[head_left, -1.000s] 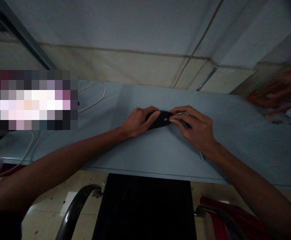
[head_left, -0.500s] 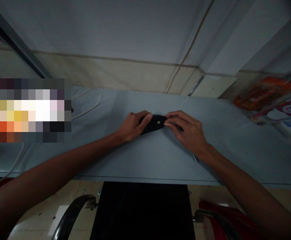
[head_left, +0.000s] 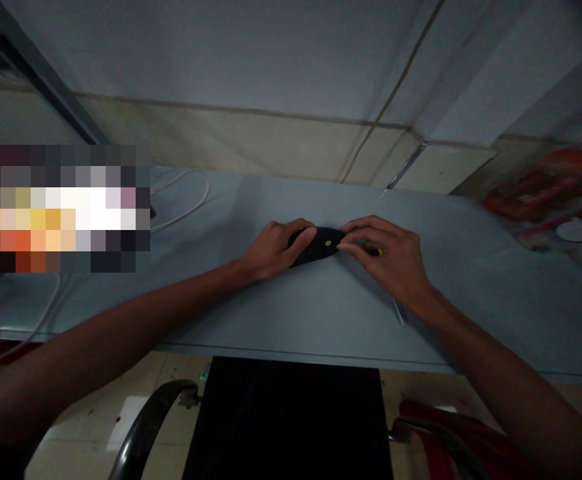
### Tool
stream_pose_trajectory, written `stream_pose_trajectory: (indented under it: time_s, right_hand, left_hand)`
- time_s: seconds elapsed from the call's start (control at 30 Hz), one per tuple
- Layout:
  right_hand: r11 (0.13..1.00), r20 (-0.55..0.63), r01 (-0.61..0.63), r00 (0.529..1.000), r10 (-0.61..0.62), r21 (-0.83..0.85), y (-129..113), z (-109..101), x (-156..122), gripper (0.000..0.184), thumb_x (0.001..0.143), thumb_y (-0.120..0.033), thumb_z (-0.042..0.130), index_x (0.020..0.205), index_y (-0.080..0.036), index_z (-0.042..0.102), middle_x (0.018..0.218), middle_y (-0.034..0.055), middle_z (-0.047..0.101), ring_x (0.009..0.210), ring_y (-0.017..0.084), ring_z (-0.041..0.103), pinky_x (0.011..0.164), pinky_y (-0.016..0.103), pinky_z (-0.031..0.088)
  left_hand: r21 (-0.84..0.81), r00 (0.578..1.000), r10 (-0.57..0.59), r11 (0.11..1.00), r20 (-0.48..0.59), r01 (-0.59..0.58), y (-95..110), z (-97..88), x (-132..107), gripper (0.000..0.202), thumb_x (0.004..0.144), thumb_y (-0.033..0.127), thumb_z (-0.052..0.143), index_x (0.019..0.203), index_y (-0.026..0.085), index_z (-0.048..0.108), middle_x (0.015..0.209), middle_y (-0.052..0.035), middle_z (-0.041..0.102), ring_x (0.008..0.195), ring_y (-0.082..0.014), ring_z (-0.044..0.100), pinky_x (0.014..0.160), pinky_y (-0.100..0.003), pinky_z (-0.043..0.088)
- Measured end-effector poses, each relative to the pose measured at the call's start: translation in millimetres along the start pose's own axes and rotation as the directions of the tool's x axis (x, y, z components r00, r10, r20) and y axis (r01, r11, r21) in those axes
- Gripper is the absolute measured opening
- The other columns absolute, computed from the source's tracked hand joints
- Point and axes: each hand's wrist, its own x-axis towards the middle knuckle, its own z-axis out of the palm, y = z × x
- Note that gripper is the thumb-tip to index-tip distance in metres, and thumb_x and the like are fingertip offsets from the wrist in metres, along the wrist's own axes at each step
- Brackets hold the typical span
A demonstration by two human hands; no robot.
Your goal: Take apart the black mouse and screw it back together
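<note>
A black, oval computer mouse [head_left: 327,248] with a small round pale mark is held low over the table, between both hands. My left hand [head_left: 277,250] is closed round its left end, with the thumb across the top. At the other end, the fingertips of my right hand [head_left: 391,257] pinch the mouse's edge. Inside the right palm shows a small dark thing with a yellow part [head_left: 379,251], mostly hidden by the fingers. A thin silvery rod [head_left: 400,312] sticks out below the right hand; whether it joins the dark thing I cannot tell.
The grey table [head_left: 281,320] runs along a tiled wall [head_left: 251,143]. White cable [head_left: 205,193] curls at the left by a blurred-out patch. Orange and white packages [head_left: 545,193] stand at the right. A black chair [head_left: 285,420] is below the front edge.
The whole view has shifted slightly, so hands and mouse appear a little further right. Both hands keep their hold on the mouse; the yellow part in the right palm now shows more.
</note>
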Motion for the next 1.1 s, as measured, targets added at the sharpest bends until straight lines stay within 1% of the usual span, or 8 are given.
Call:
stream_pose_trajectory:
  time_s: [0.17, 0.27, 0.37, 0.53, 0.67, 0.77, 0.9, 1.1]
  right_hand:
    - [0.966, 0.04, -0.201, 0.98, 0.197, 0.16, 1, 0, 1, 0.018, 0.085, -0.036, 0.078, 0.093, -0.022, 0.071, 0.102, 0.0047, 0.073, 0.089, 0.019, 0.073, 0.066, 0.031, 0.066]
    - [0.888, 0.169, -0.338, 0.94, 0.298, 0.313, 1, -1, 3, 0.03, 0.082, -0.037, 0.081, 0.106, -0.022, 0.071, 0.106, 0.0062, 0.075, 0.093, 0.021, 0.074, 0.063, 0.031, 0.066]
    - [0.776, 0.302, -0.43, 0.899, 0.318, 0.461, 1, -3, 5, 0.034, 0.082, -0.037, 0.081, 0.11, -0.021, 0.072, 0.106, 0.0073, 0.077, 0.08, 0.019, 0.076, 0.062, 0.031, 0.066]
    - [0.705, 0.353, -0.469, 0.88, 0.319, 0.533, 3, -6, 8, 0.031, 0.081, -0.036, 0.083, 0.107, -0.02, 0.077, 0.101, 0.0063, 0.079, 0.071, 0.015, 0.075, 0.072, 0.035, 0.067]
    - [0.723, 0.342, -0.478, 0.875, 0.342, 0.499, 4, -5, 8, 0.032, 0.081, -0.038, 0.082, 0.107, -0.02, 0.078, 0.096, 0.0058, 0.08, 0.069, 0.015, 0.074, 0.07, 0.033, 0.065]
    - [0.727, 0.337, -0.499, 0.864, 0.374, 0.471, 3, -3, 6, 0.032, 0.081, -0.042, 0.082, 0.103, -0.019, 0.078, 0.091, 0.0059, 0.079, 0.066, 0.015, 0.072, 0.064, 0.03, 0.063]
    - [0.776, 0.316, -0.484, 0.87, 0.378, 0.404, 5, -1, 4, 0.033, 0.084, -0.047, 0.077, 0.1, -0.018, 0.077, 0.082, 0.0042, 0.077, 0.062, 0.014, 0.069, 0.062, 0.03, 0.059]
    - [0.978, 0.142, -0.21, 0.968, 0.208, 0.004, 19, -15, 9, 0.031, 0.098, -0.046, 0.059, 0.091, -0.022, 0.077, 0.096, 0.0063, 0.077, 0.083, 0.019, 0.07, 0.072, 0.034, 0.054]
  left_hand:
    - [0.027, 1.0, 0.009, 1.0, 0.027, -0.01, 1, -0.1, 0, 0.056, 0.107, 0.055, 0.032, 0.118, 0.015, 0.071, 0.092, -0.0039, 0.075, 0.076, -0.0111, 0.067, 0.071, -0.023, 0.047]
    - [0.017, 0.999, 0.02, 1.0, 0.03, -0.021, 1, -0.2, -1, 0.055, 0.108, 0.054, 0.032, 0.117, 0.015, 0.071, 0.094, -0.0041, 0.075, 0.076, -0.0109, 0.067, 0.071, -0.024, 0.047]
    - [0.009, 1.0, 0.012, 1.0, 0.029, -0.012, 1, -0.7, -1, 0.056, 0.108, 0.054, 0.031, 0.112, 0.015, 0.072, 0.084, -0.0025, 0.072, 0.069, -0.0097, 0.063, 0.067, -0.023, 0.044]
    - [0.013, 1.0, -0.014, 1.0, 0.017, 0.014, 2, -1.3, 0, 0.06, 0.108, 0.055, 0.03, 0.1, 0.014, 0.073, 0.072, -0.0006, 0.066, 0.062, -0.0087, 0.058, 0.063, -0.023, 0.041]
    - [0.021, 0.998, 0.036, 0.999, -0.052, -0.035, 0, -1.2, 0, 0.05, 0.107, 0.052, 0.038, 0.114, 0.016, 0.071, 0.094, -0.0044, 0.075, 0.081, -0.0126, 0.068, 0.076, -0.026, 0.051]
    - [0.132, 0.961, 0.259, 0.961, -0.101, -0.245, -2, -0.1, -2, 0.05, 0.103, 0.053, 0.049, 0.132, 0.016, 0.061, 0.123, -0.0102, 0.071, 0.11, -0.0201, 0.066, 0.097, -0.036, 0.054]
    - [0.352, 0.867, 0.49, 0.798, 0.091, -0.488, -5, 4.3, -4, 0.061, 0.1, 0.058, 0.053, 0.145, 0.018, 0.052, 0.143, -0.0139, 0.059, 0.128, -0.0288, 0.056, 0.108, -0.048, 0.049]
    - [0.462, 0.869, 0.447, 0.737, 0.214, -0.493, -10, 8.0, -5, 0.049, 0.106, 0.041, 0.046, 0.152, 0.023, 0.046, 0.147, -0.0126, 0.054, 0.127, -0.0262, 0.054, 0.107, -0.045, 0.052]
